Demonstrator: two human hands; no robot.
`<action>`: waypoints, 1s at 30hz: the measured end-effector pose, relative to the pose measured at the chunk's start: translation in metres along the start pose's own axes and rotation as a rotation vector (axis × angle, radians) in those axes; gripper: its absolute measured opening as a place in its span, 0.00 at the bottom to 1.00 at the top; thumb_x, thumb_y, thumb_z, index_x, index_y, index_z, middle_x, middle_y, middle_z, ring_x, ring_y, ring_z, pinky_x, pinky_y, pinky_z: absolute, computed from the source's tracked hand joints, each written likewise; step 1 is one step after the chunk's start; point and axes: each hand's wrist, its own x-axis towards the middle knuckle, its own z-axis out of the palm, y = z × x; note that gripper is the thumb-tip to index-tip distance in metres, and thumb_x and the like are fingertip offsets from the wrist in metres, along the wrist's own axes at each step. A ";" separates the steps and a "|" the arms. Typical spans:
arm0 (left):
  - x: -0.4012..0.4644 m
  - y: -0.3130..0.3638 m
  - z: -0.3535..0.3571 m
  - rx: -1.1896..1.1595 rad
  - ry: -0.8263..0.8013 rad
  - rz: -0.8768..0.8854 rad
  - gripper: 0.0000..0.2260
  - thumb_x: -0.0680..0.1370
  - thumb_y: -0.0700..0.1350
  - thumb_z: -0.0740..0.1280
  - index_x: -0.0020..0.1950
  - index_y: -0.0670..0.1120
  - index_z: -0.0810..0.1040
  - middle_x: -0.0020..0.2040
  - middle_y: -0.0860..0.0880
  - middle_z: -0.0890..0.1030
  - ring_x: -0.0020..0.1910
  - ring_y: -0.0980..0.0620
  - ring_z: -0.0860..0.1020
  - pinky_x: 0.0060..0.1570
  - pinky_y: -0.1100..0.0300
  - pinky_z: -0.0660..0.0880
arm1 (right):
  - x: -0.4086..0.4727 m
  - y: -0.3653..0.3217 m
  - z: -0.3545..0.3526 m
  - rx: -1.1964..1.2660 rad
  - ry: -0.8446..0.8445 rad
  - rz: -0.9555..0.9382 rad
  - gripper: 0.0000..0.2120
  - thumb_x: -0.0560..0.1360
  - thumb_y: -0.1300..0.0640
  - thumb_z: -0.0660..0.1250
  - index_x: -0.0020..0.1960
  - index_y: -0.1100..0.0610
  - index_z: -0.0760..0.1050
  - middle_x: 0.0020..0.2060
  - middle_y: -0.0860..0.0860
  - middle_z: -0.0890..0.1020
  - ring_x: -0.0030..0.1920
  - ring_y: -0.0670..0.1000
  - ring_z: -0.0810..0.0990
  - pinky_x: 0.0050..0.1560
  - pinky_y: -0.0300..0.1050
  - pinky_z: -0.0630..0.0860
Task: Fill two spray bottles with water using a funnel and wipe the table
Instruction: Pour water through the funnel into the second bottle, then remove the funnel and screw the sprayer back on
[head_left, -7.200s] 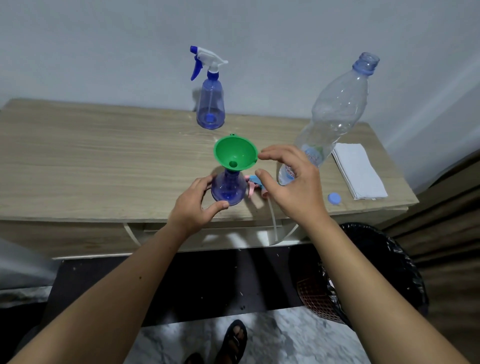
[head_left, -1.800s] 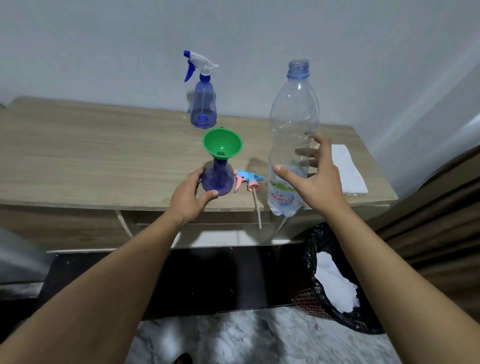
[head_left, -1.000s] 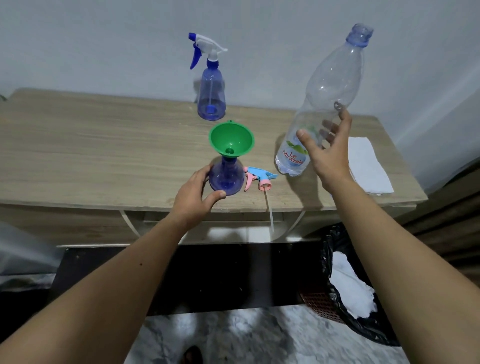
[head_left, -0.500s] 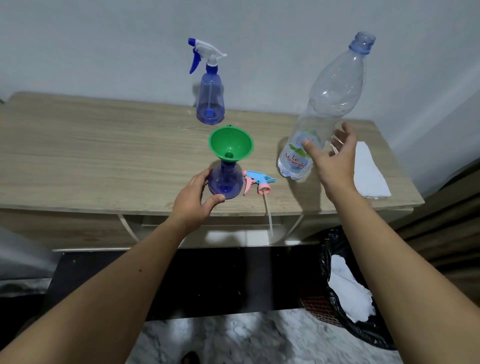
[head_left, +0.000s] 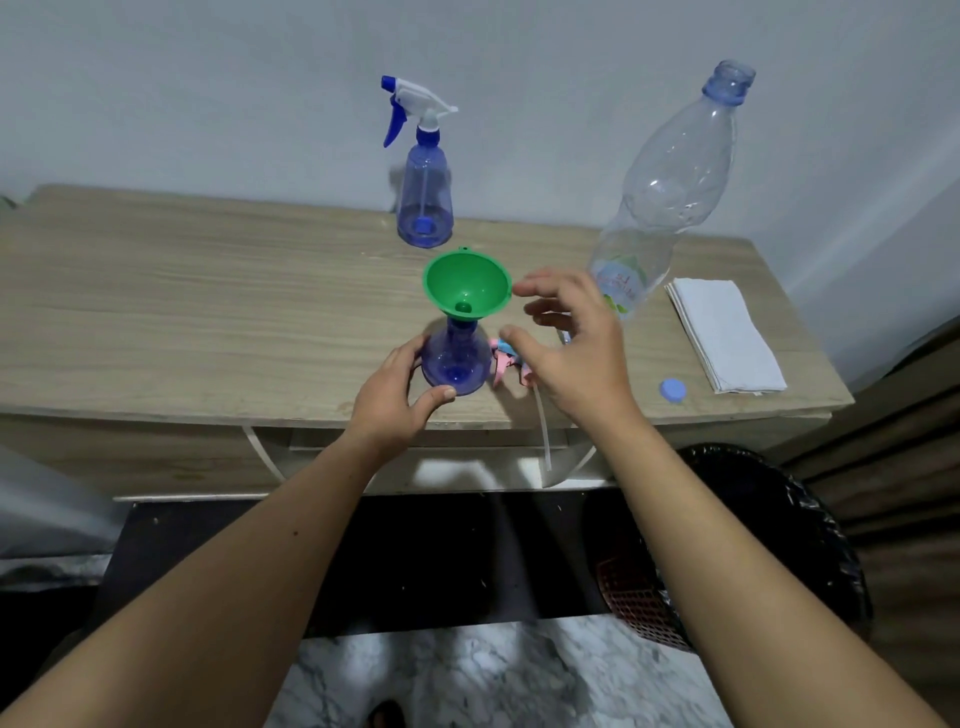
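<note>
Wooden table against white wall, marble floor, black bin

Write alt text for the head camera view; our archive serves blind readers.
A person's left hand holds a blue plastic spray bottle base topped with a green plastic funnel on a wooden table, while the open right hand hovers beside the funnel. Behind stand a capped blue spray bottle and a large clear plastic water bottle.

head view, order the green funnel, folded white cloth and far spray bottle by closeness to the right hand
1. green funnel, just left of the right hand
2. folded white cloth, off to its right
3. far spray bottle, by the back wall
</note>
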 end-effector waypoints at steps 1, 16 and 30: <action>0.000 0.000 0.000 -0.002 0.000 0.002 0.37 0.75 0.59 0.73 0.81 0.49 0.67 0.73 0.50 0.77 0.70 0.52 0.77 0.70 0.45 0.75 | 0.001 -0.002 0.002 0.004 -0.020 -0.024 0.16 0.71 0.65 0.79 0.58 0.60 0.83 0.59 0.54 0.80 0.53 0.52 0.83 0.56 0.41 0.80; 0.009 -0.001 -0.005 -0.004 0.025 0.018 0.38 0.75 0.59 0.73 0.81 0.48 0.67 0.74 0.50 0.77 0.71 0.53 0.77 0.71 0.45 0.75 | 0.025 -0.015 0.013 -0.020 -0.026 -0.103 0.05 0.75 0.62 0.77 0.51 0.58 0.86 0.46 0.49 0.85 0.47 0.48 0.84 0.52 0.46 0.82; -0.007 -0.004 -0.001 0.012 0.006 -0.002 0.36 0.75 0.58 0.73 0.81 0.51 0.68 0.73 0.52 0.77 0.69 0.53 0.77 0.69 0.46 0.75 | 0.020 -0.011 0.008 -0.031 -0.033 -0.085 0.04 0.76 0.60 0.76 0.51 0.56 0.86 0.45 0.47 0.86 0.46 0.52 0.83 0.50 0.52 0.81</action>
